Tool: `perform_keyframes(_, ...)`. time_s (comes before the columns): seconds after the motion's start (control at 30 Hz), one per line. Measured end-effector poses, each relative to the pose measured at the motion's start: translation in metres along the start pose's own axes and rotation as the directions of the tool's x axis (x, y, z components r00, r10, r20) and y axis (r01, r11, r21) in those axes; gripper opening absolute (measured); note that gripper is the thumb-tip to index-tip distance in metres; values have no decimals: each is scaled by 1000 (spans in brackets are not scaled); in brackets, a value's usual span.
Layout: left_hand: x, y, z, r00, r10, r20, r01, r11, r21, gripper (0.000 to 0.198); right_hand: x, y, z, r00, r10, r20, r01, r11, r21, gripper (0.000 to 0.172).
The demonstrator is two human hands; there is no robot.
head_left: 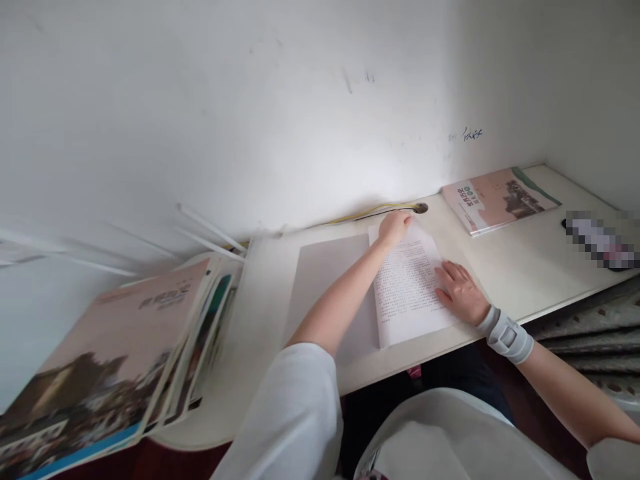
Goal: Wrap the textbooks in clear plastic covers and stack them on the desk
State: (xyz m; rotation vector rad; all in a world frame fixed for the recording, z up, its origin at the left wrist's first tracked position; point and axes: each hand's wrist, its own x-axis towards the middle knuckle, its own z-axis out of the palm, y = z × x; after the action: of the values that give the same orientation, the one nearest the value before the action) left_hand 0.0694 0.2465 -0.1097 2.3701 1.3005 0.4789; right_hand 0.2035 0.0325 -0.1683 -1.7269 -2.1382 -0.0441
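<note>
A booklet lies open on the white desk, with a printed page (407,283) on its right side and a plain grey sheet (327,293) on its left. At the top edge of the printed page is my left hand (396,228), its fingers curled closed; whatever they may hold is hidden. My right hand (463,290) rests on the page's right edge, fingers stretched out and palm down. A grey wristband (507,335) circles my right wrist.
A pink-covered book (503,199) lies at the back right, near a blurred-out phone-like object (600,243). Several upright books (115,360) stand at the left beside white rack bars (213,233). A yellow cable (350,215) runs along the wall to a desk hole (421,208).
</note>
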Motion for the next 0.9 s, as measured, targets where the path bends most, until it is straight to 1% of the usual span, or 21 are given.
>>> perform_keyframes(0.1,0,-3,5,998,-17,-54,18,1000,16,21,0,-2,0,1000,7,-14,-7,1000,-7,43)
perform_keyframes(0.13,2,-5,6,998,-20,-54,21,1000,15,20,0,-2,0,1000,7,-17,-7,1000,-9,43)
perform_keyframes(0.2,7,-8,4,1000,-21,-18,21,1000,2,19,-1,-3,0,1000,2,-15,-2,1000,-18,42)
perform_keyframes(0.3,18,-13,-3,995,-6,104,10,999,-33,19,-1,-4,-1,1000,-6,-3,6,999,-33,41)
perform_keyframes(0.37,25,-16,-9,979,2,206,11,998,-63,22,-1,-4,-2,1000,-5,8,6,999,-36,40)
perform_keyframes(0.5,36,-19,-22,919,-2,393,48,993,-107,28,0,-6,-6,999,13,48,-11,999,-43,41)
perform_keyframes(0.6,43,-18,-28,881,-17,473,80,990,-113,31,10,-8,-12,992,18,123,-10,998,-67,44)
perform_keyframes(0.67,46,-16,-28,876,-37,482,96,991,-98,34,22,-10,-16,980,31,195,-14,996,-85,47)
perform_keyframes(0.77,50,-14,-26,884,-90,460,124,991,-44,36,40,-12,-16,958,46,284,-18,995,-99,51)
perform_keyframes(0.83,52,-15,-25,881,-137,452,151,988,4,35,47,-12,-13,953,46,301,-17,995,-99,54)
perform_keyframes(0.9,54,-18,-26,871,-181,456,178,983,50,34,49,-11,-8,957,52,285,-25,995,-96,53)
